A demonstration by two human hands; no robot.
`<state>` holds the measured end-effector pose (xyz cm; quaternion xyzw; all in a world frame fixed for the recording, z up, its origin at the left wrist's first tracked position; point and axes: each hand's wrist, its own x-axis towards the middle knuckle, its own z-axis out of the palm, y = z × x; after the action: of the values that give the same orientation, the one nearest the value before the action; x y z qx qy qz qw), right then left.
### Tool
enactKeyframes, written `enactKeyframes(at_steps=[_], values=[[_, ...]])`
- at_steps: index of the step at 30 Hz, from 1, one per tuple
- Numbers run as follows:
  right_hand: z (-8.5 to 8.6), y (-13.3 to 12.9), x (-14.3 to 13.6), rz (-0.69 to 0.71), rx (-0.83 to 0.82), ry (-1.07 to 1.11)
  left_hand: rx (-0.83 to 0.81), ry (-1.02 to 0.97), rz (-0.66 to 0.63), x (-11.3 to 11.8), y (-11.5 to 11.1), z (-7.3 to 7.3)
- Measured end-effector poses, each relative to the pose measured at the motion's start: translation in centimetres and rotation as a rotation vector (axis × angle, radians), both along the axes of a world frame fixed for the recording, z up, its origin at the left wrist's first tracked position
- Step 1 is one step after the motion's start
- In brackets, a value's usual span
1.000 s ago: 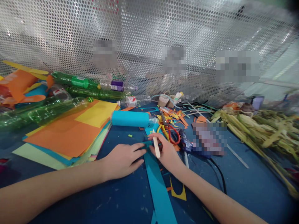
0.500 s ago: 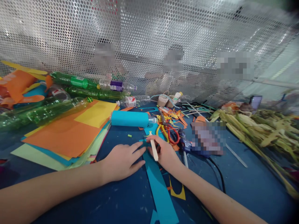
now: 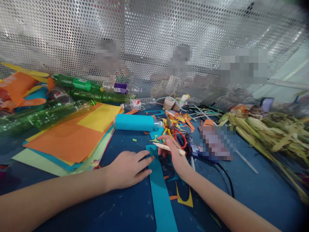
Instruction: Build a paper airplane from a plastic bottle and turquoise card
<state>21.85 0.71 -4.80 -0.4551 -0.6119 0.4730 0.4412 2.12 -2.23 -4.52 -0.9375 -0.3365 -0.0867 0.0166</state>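
My left hand (image 3: pixel 130 167) lies on the table, fingers apart, with its fingertips on the left edge of a long blue paper strip (image 3: pixel 160 193). A cream-white pen (image 3: pixel 161 146) is in my right hand (image 3: pixel 176 154), its tip pointing left over the strip's far end. Beyond the hands lies a bottle wrapped in blue paper (image 3: pixel 134 122). Scissors with red and yellow handles (image 3: pixel 181 138) lie just past my right hand, partly hidden by it. A yellow paper offcut with a curved cutout (image 3: pixel 185 201) rests beside my right forearm.
At left is a stack of coloured paper (image 3: pixel 65 138), with green bottles (image 3: pixel 58 116) behind it. Paper scraps (image 3: pixel 183 119) and a blue glue gun (image 3: pixel 191 148) with a black cable lie right of centre. Dried husks (image 3: pixel 272 129) cover the far right. A perforated metal screen (image 3: pixel 145 38) stands behind.
My right hand has shifted right, off the strip's end, and the pen has swung from steep to nearly level. The strip's near end has moved left. My left hand has barely moved.
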Motion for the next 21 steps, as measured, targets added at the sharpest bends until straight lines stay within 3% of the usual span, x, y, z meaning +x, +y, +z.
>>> enactKeyframes(at_steps=[13, 21], values=[[-0.15, 0.20, 0.03, -0.050, 0.058, 0.001, 0.032, 0.049, -0.068, 0.18, -0.25, 0.23], [-0.22, 0.18, 0.09, -0.030, 0.101, -0.131, 0.065, 0.053, -0.080, 0.21, -0.35, 0.20]])
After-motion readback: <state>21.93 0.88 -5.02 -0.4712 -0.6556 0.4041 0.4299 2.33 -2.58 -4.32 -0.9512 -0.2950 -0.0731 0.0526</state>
